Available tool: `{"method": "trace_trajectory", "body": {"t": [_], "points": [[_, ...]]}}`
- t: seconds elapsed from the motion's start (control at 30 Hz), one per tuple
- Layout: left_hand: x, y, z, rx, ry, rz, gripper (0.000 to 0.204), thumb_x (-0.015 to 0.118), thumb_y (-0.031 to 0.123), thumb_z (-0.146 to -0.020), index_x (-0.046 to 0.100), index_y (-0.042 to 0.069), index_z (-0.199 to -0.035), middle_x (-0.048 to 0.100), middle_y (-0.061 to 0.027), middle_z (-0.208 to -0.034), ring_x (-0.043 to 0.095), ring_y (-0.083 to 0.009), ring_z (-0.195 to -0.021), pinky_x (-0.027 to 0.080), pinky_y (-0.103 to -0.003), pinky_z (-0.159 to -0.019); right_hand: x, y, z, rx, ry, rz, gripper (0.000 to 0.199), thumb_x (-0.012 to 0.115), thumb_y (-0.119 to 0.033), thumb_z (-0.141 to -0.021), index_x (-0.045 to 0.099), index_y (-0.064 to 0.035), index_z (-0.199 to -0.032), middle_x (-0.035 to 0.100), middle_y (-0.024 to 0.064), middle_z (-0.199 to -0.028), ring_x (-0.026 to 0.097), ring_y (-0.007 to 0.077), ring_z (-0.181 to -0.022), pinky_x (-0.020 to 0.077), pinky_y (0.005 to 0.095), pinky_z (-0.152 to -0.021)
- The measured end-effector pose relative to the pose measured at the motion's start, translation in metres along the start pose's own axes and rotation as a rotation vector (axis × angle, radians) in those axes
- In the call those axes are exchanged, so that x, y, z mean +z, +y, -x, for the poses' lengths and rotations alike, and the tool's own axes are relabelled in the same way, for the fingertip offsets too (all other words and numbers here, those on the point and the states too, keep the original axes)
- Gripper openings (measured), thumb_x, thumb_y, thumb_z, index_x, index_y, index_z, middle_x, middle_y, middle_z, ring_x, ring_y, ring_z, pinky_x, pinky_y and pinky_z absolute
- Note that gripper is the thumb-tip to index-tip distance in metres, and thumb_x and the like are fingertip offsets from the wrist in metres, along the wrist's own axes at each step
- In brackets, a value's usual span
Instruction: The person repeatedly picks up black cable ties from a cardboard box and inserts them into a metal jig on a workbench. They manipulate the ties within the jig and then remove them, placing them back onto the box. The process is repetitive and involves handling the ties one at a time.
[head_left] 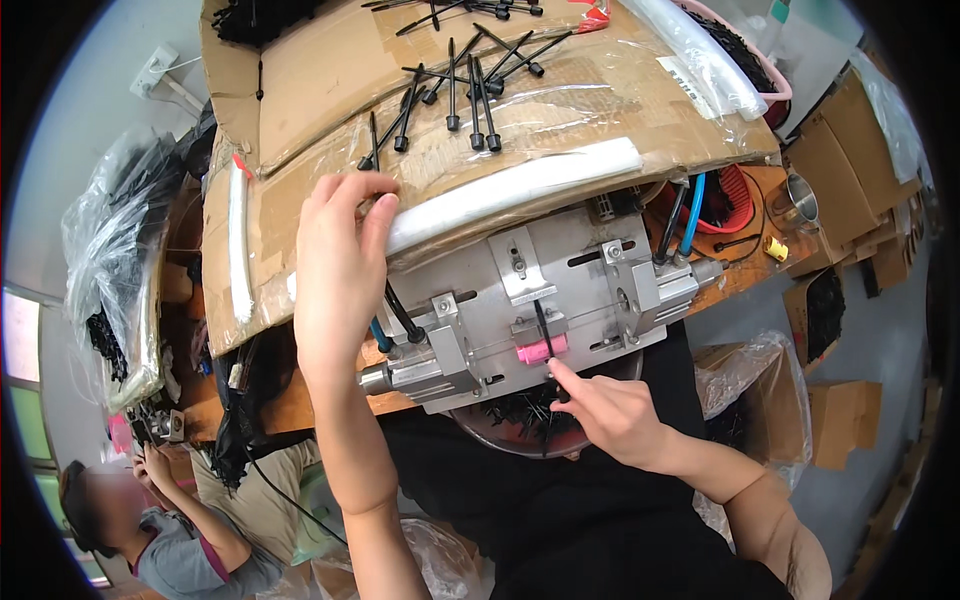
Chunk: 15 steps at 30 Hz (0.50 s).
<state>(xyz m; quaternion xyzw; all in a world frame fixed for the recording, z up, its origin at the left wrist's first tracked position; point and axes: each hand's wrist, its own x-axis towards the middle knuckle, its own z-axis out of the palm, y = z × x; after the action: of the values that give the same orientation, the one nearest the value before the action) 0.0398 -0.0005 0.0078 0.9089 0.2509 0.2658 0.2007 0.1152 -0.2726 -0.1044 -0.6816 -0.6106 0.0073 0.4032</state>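
Observation:
My right hand [612, 412] pinches the dark lower end of a slim black rod [544, 325] between thumb and forefinger. This rod runs up over a pink block [542, 349] into the middle of a metal clamping fixture [480, 345]. My left hand [345, 235] is at the front edge of a cardboard sheet, its fingers curled around the lower end of another black rod [374, 135]. The hand hides that rod's end. Several loose black rods with thick heads [478, 105] lie on the cardboard [330, 140] beyond it.
A padded white roll [520, 190] lines the cardboard's front edge. Beneath the fixture, a bowl [480, 425] holds black rods. At the right are a red basket [738, 200], a metal cup [795, 200] and cartons [845, 420]. A co-worker [190, 530] works at the lower left.

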Motion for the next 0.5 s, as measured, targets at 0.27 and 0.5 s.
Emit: {"method": "trace_trajectory", "body": {"t": [0.27, 0.5], "points": [[-0.009, 0.031, 0.043, -0.004, 0.134, 0.041, 0.019, 0.065, -0.006, -0.08, 0.065, 0.002, -0.097, 0.062, -0.0131, -0.089, 0.061, -0.0262, -0.082, 0.049, -0.035, -0.076, -0.009, -0.001, -0.009, -0.004, -0.084, 0.084, 0.059, 0.077, -0.011, -0.078, 0.055, 0.0034, -0.131, 0.063, 0.0061, -0.075, 0.062, 0.0166, -0.062, 0.0481, 0.0284, -0.052], [0.061, 0.079, 0.167, 0.074, -0.056, -0.032, 0.077, 0.075, -0.006, -0.069, 0.045, -0.007, -0.141, 0.057, -0.0129, -0.097, 0.053, -0.0291, -0.088, 0.045, -0.039, -0.081, -0.049, 0.021, -0.162, -0.156, 0.264, 0.384, 0.034, 0.074, -0.019, -0.081, 0.058, -0.0024, -0.106, 0.065, 0.0113, -0.084, 0.065, 0.0295, -0.079, 0.0521, 0.0407, -0.061]]}}
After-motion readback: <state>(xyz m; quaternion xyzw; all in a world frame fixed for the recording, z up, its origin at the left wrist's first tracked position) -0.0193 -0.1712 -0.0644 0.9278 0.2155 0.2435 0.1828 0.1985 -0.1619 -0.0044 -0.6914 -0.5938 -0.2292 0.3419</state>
